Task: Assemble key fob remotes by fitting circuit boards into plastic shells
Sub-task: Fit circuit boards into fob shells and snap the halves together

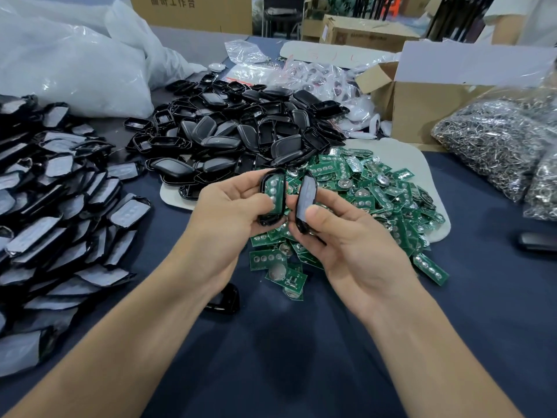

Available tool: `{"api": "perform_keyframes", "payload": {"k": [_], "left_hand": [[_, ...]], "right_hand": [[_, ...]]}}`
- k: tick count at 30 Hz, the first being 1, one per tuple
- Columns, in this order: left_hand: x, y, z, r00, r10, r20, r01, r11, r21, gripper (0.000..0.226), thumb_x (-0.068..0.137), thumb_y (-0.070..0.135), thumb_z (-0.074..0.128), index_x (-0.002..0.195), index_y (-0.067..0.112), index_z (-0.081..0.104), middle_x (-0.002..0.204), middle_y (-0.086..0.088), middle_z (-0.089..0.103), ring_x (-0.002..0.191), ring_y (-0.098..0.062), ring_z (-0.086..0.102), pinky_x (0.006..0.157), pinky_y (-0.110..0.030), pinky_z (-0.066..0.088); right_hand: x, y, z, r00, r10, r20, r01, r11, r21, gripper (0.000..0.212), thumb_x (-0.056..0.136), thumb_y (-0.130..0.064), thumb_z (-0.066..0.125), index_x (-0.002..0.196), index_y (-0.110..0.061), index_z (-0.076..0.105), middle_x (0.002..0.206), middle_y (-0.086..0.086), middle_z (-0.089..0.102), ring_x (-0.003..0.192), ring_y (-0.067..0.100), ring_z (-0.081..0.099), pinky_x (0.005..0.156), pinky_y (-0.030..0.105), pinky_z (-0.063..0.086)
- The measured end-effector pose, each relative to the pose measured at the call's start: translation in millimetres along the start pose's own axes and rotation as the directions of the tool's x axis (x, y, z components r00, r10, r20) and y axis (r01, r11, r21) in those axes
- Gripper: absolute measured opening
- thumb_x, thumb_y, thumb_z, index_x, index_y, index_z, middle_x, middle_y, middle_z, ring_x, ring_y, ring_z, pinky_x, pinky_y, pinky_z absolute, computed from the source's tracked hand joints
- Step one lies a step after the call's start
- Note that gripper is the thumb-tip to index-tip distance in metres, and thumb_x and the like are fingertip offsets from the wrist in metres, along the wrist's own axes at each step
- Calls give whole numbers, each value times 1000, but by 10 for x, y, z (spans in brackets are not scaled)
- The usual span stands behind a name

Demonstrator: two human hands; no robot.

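Gripping a black shell half (pixel 266 220) between thumb and curled fingers, the left hand (pixel 232 206) holds it upright with its open side toward the camera, and a green circuit board (pixel 275 191) with a row of round silver contacts sits inside it. The right hand (pixel 346 236) pinches a second shell piece (pixel 306 194), a black cover with a greyish face, thumb on its lower end and fingers behind it. The cover stands tilted just beside the first half, the two close together but with a narrow gap between them. Both pieces are held in the air above a heap of loose circuit boards (pixel 376 188) spread over a white mat (pixel 438 227) on the dark blue table (pixel 301 357). Behind the hands lies a large pile of black shells (pixel 241 131). Along the left edge, overlapping rows of black covers (pixel 60 206) with grey film lie on the table. A single black shell (pixel 224 298) lies on the cloth, partly hidden under the left wrist. At far right sits a clear bag of metal rings (pixel 488 140), with an open cardboard box (pixel 422 107) beside it, and white plastic bags (pixel 75 64) fill the top left corner.
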State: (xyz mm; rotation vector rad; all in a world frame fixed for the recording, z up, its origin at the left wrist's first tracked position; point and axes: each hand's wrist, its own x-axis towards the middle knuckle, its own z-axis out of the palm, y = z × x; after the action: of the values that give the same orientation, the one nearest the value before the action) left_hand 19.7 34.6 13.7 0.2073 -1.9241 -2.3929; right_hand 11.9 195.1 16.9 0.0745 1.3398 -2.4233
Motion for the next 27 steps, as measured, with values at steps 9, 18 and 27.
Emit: {"api": "perform_keyframes", "payload": {"k": [9,18,27], "left_hand": [[-36,-1,71,1000,17,6,-17,999,-52,31,98,-7,56,120,9,73,109,-9,80,102,-20,76,88,-33,62],[-3,66,-59,997,-78,25,80,994,-71,23,96,-1,61,110,9,76,102,-9,81,89,-18,78,68,-26,62],[7,53,-56,993,-107,41,110,989,-96,24,97,-3,60,117,0,73,105,-12,80,86,-20,78,65,-25,61]], "right_hand": [[6,30,27,999,-21,-42,20,1000,-16,24,93,4,61,113,-7,69,103,7,79,86,12,73,85,26,60],[17,-25,-13,998,55,10,-55,998,8,57,70,-6,70,126,-2,65,118,16,70,105,25,60,103,37,49],[26,-62,-75,998,16,65,-14,999,-35,42,66,-8,73,108,-11,71,98,7,78,85,15,74,84,27,61]]}}
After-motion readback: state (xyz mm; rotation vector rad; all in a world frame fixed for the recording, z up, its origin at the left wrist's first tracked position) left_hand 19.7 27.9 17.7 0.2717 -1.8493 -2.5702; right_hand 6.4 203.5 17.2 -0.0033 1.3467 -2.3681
